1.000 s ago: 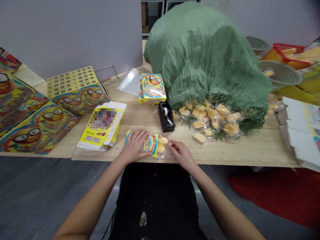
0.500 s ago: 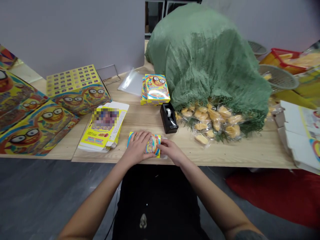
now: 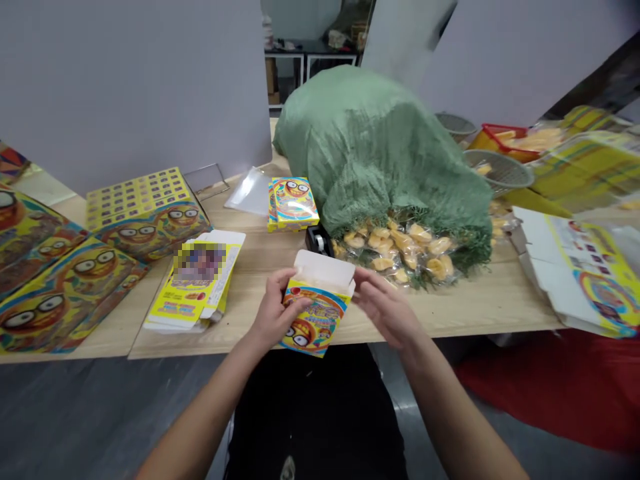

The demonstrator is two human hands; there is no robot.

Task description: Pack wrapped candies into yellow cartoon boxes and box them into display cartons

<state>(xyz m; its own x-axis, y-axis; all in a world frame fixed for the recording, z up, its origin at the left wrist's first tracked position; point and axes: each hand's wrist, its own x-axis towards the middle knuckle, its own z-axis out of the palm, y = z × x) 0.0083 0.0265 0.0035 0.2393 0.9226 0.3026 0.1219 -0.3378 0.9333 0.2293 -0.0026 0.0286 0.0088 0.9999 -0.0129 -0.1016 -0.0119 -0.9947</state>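
Lifted since earlier, the carton (image 3: 327, 313), probably light and crushable, is sitting edge-gripped in my left hand (image 3: 274, 308), right hand (image 3: 387, 305) half-open alongside.

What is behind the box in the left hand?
Behind the box, past its raised flap, stands a tape dispenser. Its far part, with the roll, shows; the flap covers the near part. Whatever the box itself covers cannot be seen.

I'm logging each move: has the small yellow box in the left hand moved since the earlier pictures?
Yes: against the tape dispenser, the box has shifted right, and now it is raised and tilted.
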